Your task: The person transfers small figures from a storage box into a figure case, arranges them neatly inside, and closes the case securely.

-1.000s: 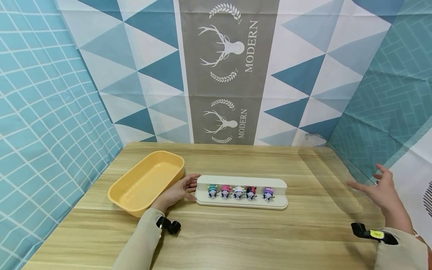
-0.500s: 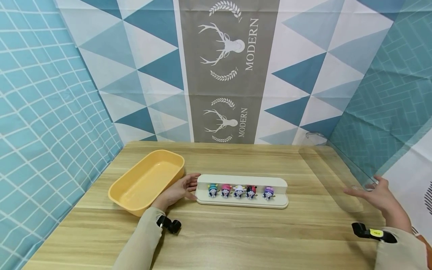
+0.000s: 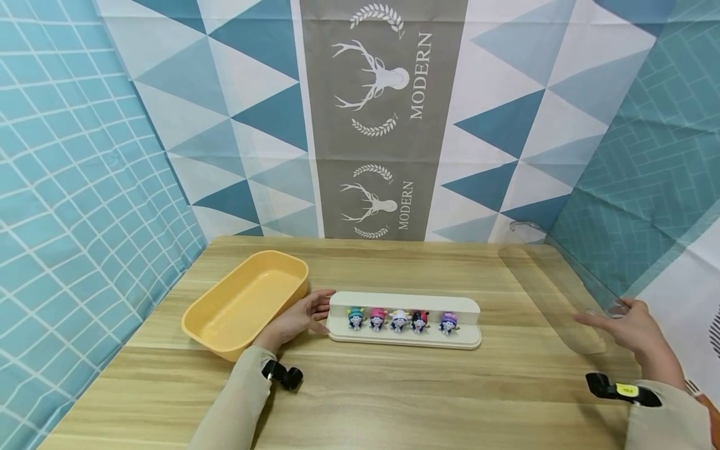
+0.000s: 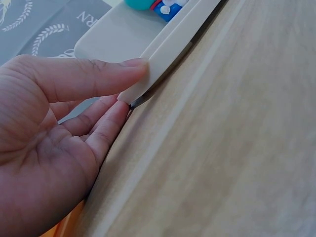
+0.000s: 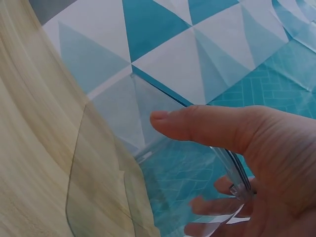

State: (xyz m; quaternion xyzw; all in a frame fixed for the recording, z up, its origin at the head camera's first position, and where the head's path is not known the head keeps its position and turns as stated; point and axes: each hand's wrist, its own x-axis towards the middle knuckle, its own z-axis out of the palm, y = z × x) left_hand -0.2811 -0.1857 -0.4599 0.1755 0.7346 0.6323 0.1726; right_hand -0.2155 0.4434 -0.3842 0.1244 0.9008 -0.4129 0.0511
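Note:
A cream display stand (image 3: 360, 340) with a raised back step lies mid-table. Several small figurines (image 3: 399, 322) stand in a row on it, with a wider gap before the purple-hatted one at the right. My left hand (image 3: 298, 319) holds the stand's left end; in the left wrist view the thumb (image 4: 98, 76) lies on the edge and fingertips touch the corner below. A long clear plastic cover (image 3: 548, 290) lies at the right. My right hand (image 3: 644, 331) grips its near right edge, thumb (image 5: 207, 126) on one side and fingers behind, seen through the plastic.
A yellow rectangular tub (image 3: 225, 312) stands left of the stand, close beside my left forearm. Patterned cloth walls (image 3: 259, 125) rise behind the wooden table (image 3: 394, 400) and along both sides. The cover's far end reaches the table's back right corner.
My right hand, spread beside the cover one second ago, has lowered slightly and closed its fingers on the cover's edge. The left hand, stand and figurines stay put.

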